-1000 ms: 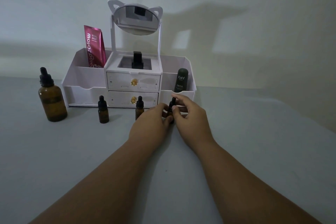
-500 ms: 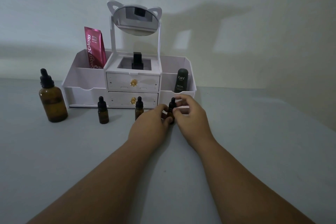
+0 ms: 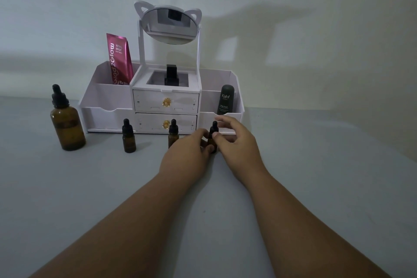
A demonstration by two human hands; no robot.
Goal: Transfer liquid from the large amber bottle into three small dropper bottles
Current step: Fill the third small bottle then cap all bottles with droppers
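Nothing looks transferred yet: left hand grips the rightmost dropper bottle, right hand at its cap, grip unclear

Home vanity spot: cosmetics organizer, cat-ear mirror, skincare tube.

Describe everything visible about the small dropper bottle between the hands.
The dropper bottle has a dark amber, glass-like body and a black cap with a rubbery-looking bulb, and the cap is on. It stands upright on the grey table, rightmost of three, before the right end of the white organizer. The left hand grips its body, hiding much of it. The right hand has its thumb on the cap collar and its fingers arched behind. The liquid level cannot be seen.
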